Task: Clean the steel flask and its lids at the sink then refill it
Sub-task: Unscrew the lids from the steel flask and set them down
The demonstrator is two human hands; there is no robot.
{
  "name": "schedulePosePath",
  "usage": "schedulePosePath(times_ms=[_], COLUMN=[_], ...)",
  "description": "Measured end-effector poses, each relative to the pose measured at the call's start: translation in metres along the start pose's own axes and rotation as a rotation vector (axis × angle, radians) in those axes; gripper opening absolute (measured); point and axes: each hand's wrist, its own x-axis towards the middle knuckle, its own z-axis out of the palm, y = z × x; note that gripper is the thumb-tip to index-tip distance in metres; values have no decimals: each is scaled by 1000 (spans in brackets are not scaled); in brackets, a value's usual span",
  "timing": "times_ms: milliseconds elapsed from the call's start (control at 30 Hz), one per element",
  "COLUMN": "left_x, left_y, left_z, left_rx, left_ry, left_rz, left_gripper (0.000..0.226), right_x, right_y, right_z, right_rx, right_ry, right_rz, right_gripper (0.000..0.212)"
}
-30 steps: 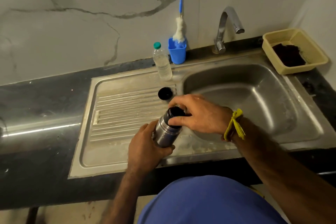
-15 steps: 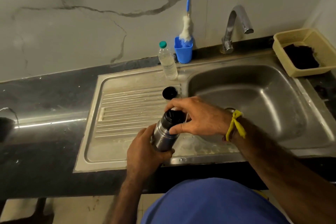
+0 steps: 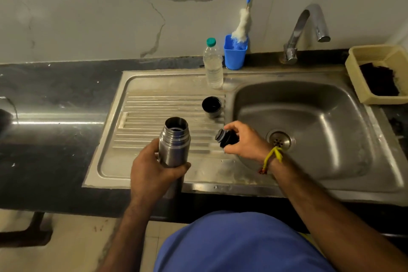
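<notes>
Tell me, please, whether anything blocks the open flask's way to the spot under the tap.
Nothing visible does: the flask is in the left hand, and the basin under the tap holds nothing.

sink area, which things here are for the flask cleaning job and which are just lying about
For the job: steel flask in left hand; black inner stopper in right hand; black cup lid; chrome tap; blue-handled bottle brush.

Lying about: clear plastic bottle; cream basket.
</notes>
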Motion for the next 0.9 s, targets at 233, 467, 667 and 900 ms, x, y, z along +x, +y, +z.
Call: schedulePosePath(times_ms=[233,467,667,900], left_x=[2,12,23,22], left_y=[-9,-19,-21,-1], left_z=[-4,-13,-9,15], left_rx=[-17,-12,102,77], left_ry=[14,14,-33,-115], left_rz=[-7,-18,-15,57], left_gripper=[68,63,72,82], right_x=[47,78,74,34], right_y=[-4,-22,-8,33], right_z=[56,80,77,21], right_rx=[-163,-127,-22,219], right_ry=[145,137,133,457], right_rz=[-90,-204,-193,-101], right_gripper=[55,48,69,57])
